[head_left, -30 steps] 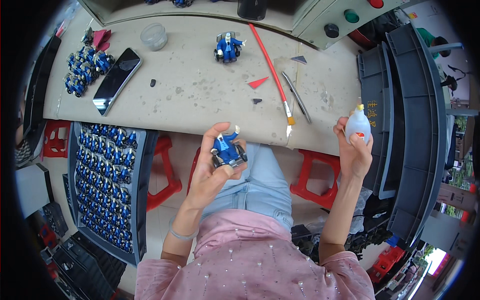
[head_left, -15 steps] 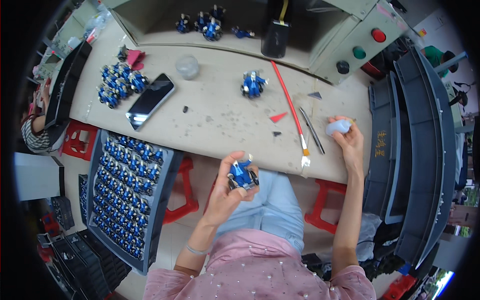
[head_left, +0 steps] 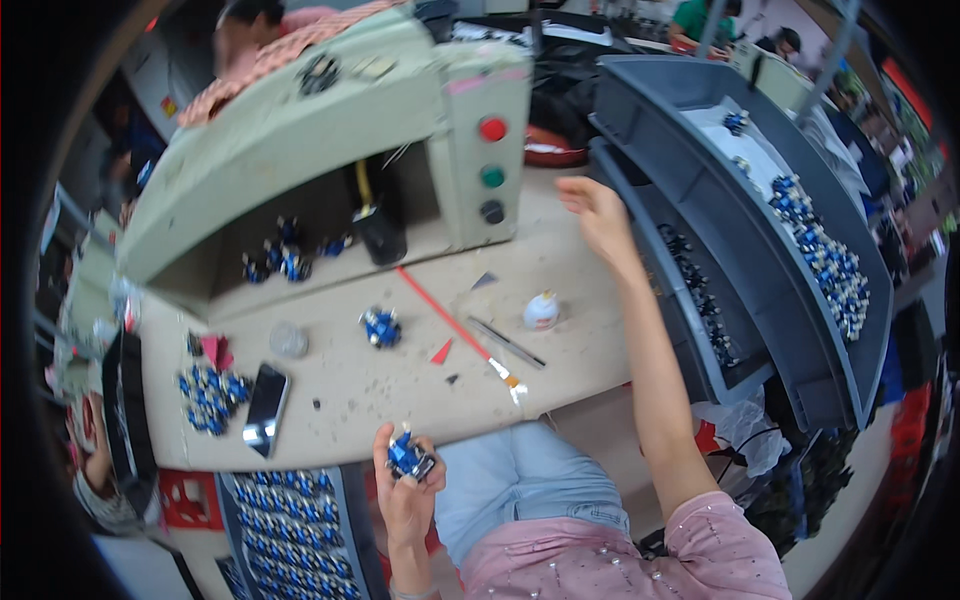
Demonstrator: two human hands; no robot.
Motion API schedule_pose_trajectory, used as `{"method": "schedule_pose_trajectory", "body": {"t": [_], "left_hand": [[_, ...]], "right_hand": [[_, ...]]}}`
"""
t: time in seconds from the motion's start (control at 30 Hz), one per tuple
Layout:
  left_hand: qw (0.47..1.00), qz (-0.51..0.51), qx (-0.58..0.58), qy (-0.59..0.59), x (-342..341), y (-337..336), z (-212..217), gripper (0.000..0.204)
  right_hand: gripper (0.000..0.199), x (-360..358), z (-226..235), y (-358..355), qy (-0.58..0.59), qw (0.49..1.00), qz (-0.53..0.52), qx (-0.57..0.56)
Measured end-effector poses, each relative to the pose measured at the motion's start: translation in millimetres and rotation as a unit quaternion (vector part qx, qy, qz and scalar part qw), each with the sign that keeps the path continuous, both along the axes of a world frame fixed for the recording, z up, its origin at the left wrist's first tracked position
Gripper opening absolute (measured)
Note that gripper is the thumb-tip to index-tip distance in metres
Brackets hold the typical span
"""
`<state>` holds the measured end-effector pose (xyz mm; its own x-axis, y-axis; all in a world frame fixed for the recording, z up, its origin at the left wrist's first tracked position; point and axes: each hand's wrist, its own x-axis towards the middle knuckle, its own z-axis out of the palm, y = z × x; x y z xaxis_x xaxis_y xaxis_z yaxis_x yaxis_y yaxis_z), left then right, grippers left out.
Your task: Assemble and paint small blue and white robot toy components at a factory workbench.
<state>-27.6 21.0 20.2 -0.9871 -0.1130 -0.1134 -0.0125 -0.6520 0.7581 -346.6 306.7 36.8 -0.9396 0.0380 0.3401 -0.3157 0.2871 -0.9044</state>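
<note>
My left hand (head_left: 405, 490) is closed around a small blue toy figure (head_left: 408, 457) with black wheels, held above my lap at the table's front edge. My right hand (head_left: 597, 215) is raised over the table's right side, beside the grey bins. Its fingers are stretched out with nothing in them. A small white squeeze bottle (head_left: 541, 311) stands on the tabletop below that hand. Left of the bottle lie a dark pen-like tool (head_left: 507, 342) and a red-handled brush (head_left: 445, 312). Another blue figure (head_left: 380, 327) sits mid-table.
Stacked grey bins at right hold a heap of blue figures (head_left: 820, 255) and black parts (head_left: 700, 295). A pale green cabinet (head_left: 300, 110) with buttons stands behind. At left are a phone (head_left: 266, 410), clustered figures (head_left: 212, 398), a clear cup (head_left: 289, 341) and a filled tray (head_left: 350, 520) below.
My right hand has let go of the white bottle, now on the table, and moved out toward the bins. The view has swung right. My left hand still grips the figure.
</note>
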Motion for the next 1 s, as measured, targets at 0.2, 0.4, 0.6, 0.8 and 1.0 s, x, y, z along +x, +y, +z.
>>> {"method": "schedule_pose_trajectory", "body": {"t": [0.2,0.4,0.6,0.8,1.0], "left_hand": [[0.999,0.013,-0.051,-0.006,-11.5,7.1,25.8,0.075],[0.990,0.127,-0.045,-0.029,-3.7,13.5,23.9,0.073],[0.993,0.096,-0.012,-0.064,0.8,10.8,16.4,0.068],[0.997,0.078,-0.012,-0.021,0.0,0.8,20.7,0.069],[0.999,0.043,-0.004,-0.013,13.1,-0.6,16.6,0.071]], "right_hand": [[0.014,-166.5,23.6,-24.8,-0.014,0.963,-0.177,0.202],[0.031,-227.0,-6.7,-67.7,-0.126,0.910,-0.094,0.383],[0.043,-238.4,-3.7,-60.6,-0.141,0.918,-0.119,0.352],[0.026,-196.8,16.8,-21.5,-0.022,0.981,-0.170,0.087],[0.030,-66.5,27.9,0.9,-0.017,0.993,-0.057,-0.100]]}}
